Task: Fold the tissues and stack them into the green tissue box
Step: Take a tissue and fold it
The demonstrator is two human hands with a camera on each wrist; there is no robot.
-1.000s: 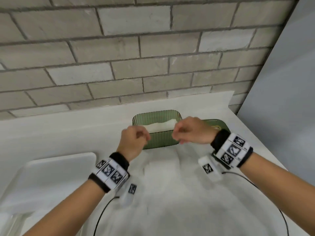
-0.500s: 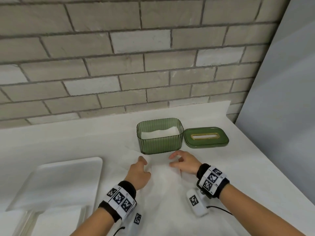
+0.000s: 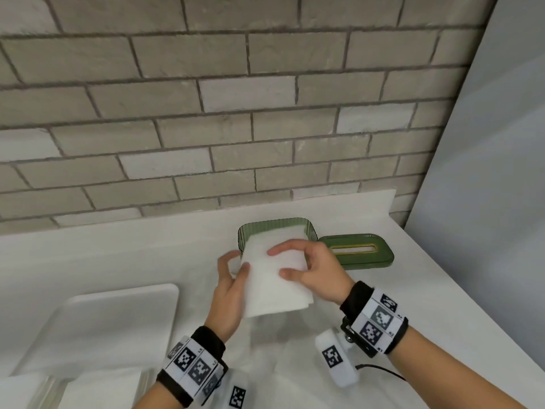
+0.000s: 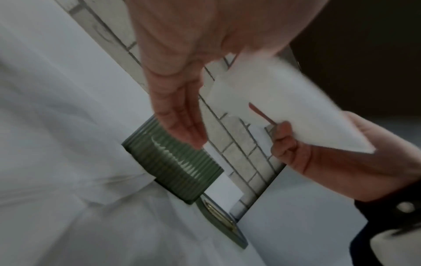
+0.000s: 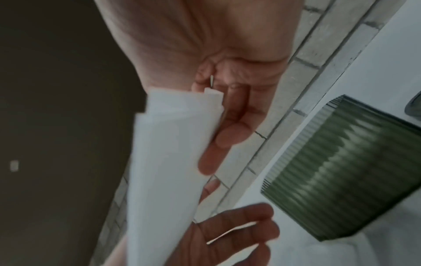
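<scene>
Wrist bands: black cuffs with black-and-white coded tags on both forearms, bottom of the head view; a white tagged unit (image 3: 336, 357) hangs under the right wrist, black cable trailing right.

Loose tissue sheets (image 3: 265, 355): white, rumpled, spread on the bench (image 3: 88, 252) at lower centre, below the hands.

Tray (image 3: 103, 323): white, rounded corners, lower left of the frame, lying on the bench.

Folded tissue (image 3: 274, 281): white, several layers, held in the air at centre frame, just in front of the box and overlapping its near wall in the head view.

Left hand (image 3: 230, 293): thumb on the tissue's left edge, fingers (image 4: 180, 124) straight and together behind it, supporting the sheet without curling round it.

Right hand (image 3: 315, 270): pinches the tissue's right side, thumb and forefinger on top, remaining fingers (image 5: 225, 136) underneath.

Green tissue box (image 3: 277, 228): ribbed translucent walls, open top, white tissue visible inside; centre of the frame, on the bench.

Lid (image 3: 358, 252): green, gold-rimmed slot, flat on the bench, just right of the box.

Brick wall (image 3: 206, 113): grey, upper frame, behind the bench.
</scene>
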